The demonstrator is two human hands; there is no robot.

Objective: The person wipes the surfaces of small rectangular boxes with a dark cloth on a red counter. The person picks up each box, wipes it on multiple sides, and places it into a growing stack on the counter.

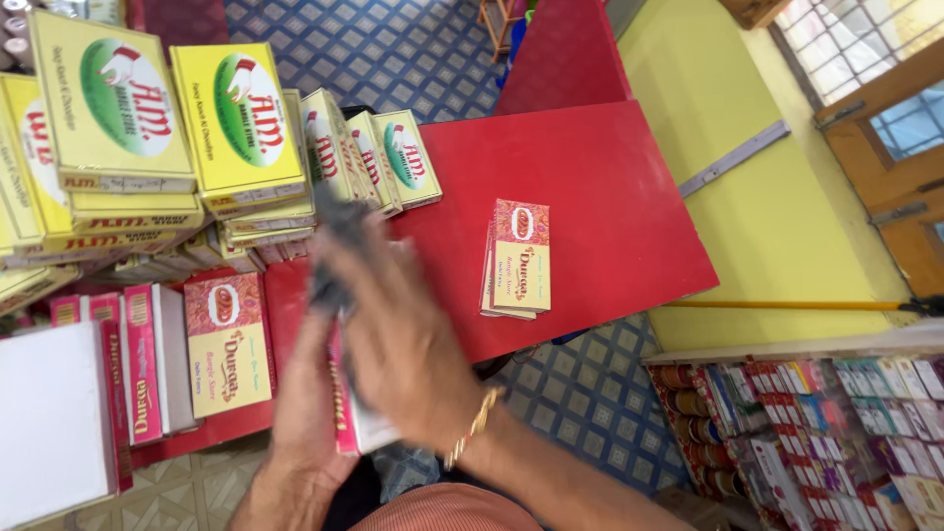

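**Wiping a box with both hands over the red surface**

Head view: closest to the lens is my right hand [398, 339], blurred, laid across the top of a pink and white box [356, 418] with a dark grey cloth [334, 251] bunched at my fingertips. Its fingers look curled onto the cloth, though the smear keeps me from saying how tightly. Under it, my left hand [313, 393] cups the box from below, fingers wrapped round its near edge and closed on it.

To do this well, I judge the lower hand should hold the box firm while the cloth hand makes long strokes along it, not across.

That box sits between my palms, above the near edge of the red surface [610, 197]. Its long axis runs roughly away from me, tilted slightly left, with one narrow end toward my chest.

Beyond, a small stack of flat pink and yellow boxes [517, 258] lies apart on the red. Left are piles of yellow boxes [236, 128].
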